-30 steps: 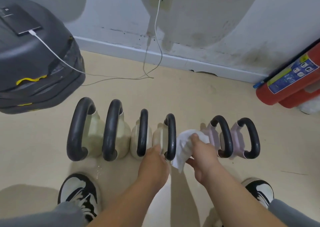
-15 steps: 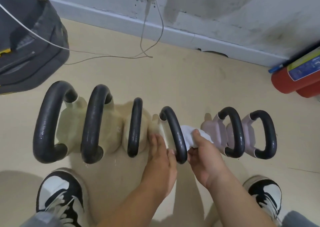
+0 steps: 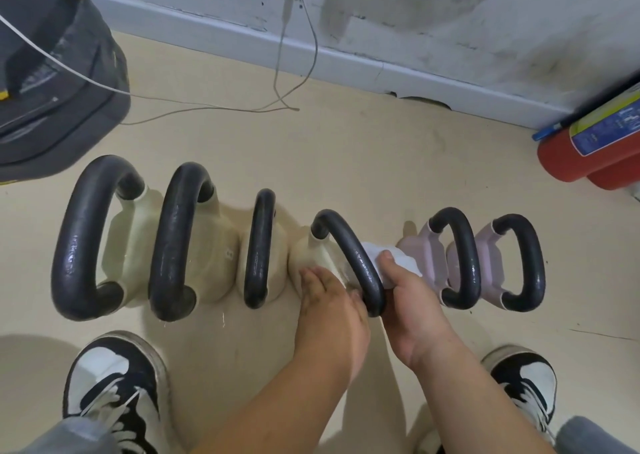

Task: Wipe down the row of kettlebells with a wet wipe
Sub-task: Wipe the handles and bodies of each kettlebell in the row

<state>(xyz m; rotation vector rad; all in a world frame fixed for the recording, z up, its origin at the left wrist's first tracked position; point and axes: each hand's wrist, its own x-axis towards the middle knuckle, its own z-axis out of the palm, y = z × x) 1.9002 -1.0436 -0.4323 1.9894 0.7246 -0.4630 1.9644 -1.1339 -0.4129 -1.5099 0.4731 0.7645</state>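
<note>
Six kettlebells [image 3: 259, 246] sit in a row on the floor [image 3: 346, 159]. They look like heavy, rigid lumps that a wipe won't budge, though the black handle [image 3: 349, 246] on the fourth kettlebell [image 3: 311, 256] looks glossy and probably slick once damp. The left hand [image 3: 332, 308] lies flat on that cream body with its grip released, just bracing, while the right hand [image 3: 412, 304] has its grip bunched round the soft, floppy wet wipe [image 3: 405, 261], tucked behind the handle.
</note>
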